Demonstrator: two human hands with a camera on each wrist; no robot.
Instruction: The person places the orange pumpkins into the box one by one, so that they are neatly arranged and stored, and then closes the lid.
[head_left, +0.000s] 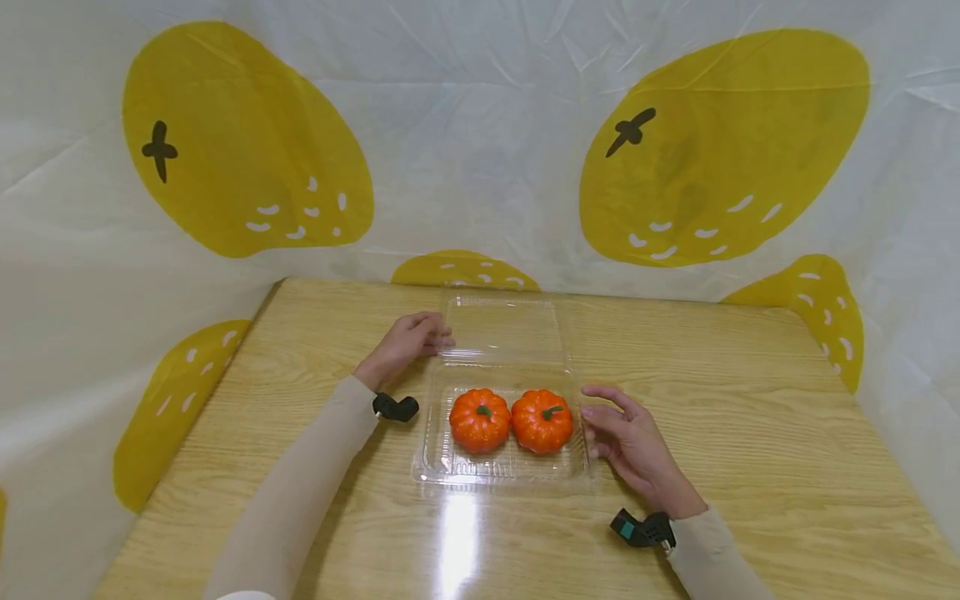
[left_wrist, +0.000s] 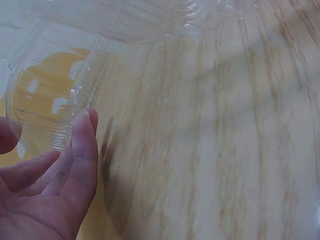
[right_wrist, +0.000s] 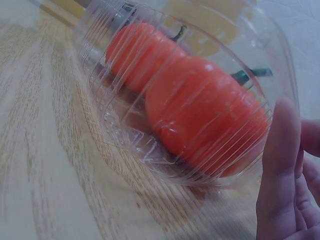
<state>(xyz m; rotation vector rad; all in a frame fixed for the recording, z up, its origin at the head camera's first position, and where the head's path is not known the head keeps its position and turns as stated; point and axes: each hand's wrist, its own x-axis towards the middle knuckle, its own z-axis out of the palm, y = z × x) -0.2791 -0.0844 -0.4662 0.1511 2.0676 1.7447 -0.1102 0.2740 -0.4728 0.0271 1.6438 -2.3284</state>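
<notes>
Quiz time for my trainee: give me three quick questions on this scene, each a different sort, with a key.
1. Multiple choice: how many ribbed orange pumpkins with green stems sit in the clear, rectangular plastic base? A) One B) Two C) Three
2. Short answer: which hand is nearer the clear, rectangular plastic lid?
3. True or false: the lid is closed over the pumpkins.

Key: 1. B. 2. The left hand. 3. False; it is open.

White sheeting (head_left: 480, 167) printed with yellow fruit (head_left: 720, 150) borders a wooden table (head_left: 750, 417).
</notes>
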